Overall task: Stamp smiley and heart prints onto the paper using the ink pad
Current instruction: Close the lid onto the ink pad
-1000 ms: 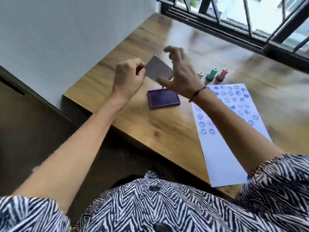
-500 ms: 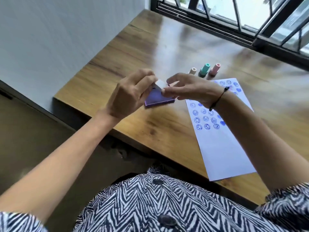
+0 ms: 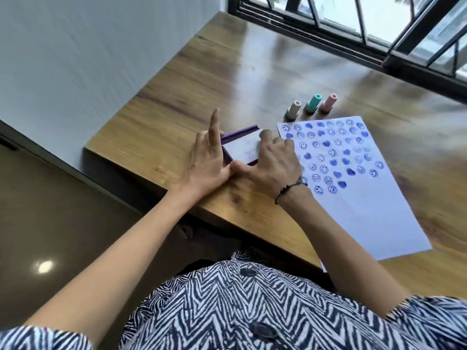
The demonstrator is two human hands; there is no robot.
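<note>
The purple ink pad (image 3: 238,134) lies on the wooden table with its pale lid (image 3: 241,147) resting on top. My left hand (image 3: 207,162) presses against the pad's left side, index finger pointing up. My right hand (image 3: 274,162) lies on the lid's right end, fingers curled over it, thumb along the near edge. White paper (image 3: 366,198) to the right carries several blue smiley and heart prints. Three stamps stand beyond it: beige (image 3: 293,109), teal (image 3: 313,102) and pink (image 3: 328,103).
The table's left and near edges (image 3: 141,170) run close to the ink pad. A grey wall lies to the left, and a black window frame (image 3: 379,51) borders the far side. The paper's lower half is blank.
Both hands brought the lid down from mid-air onto the ink pad. It now lies flat on the pad with both hands pressing at its sides.
</note>
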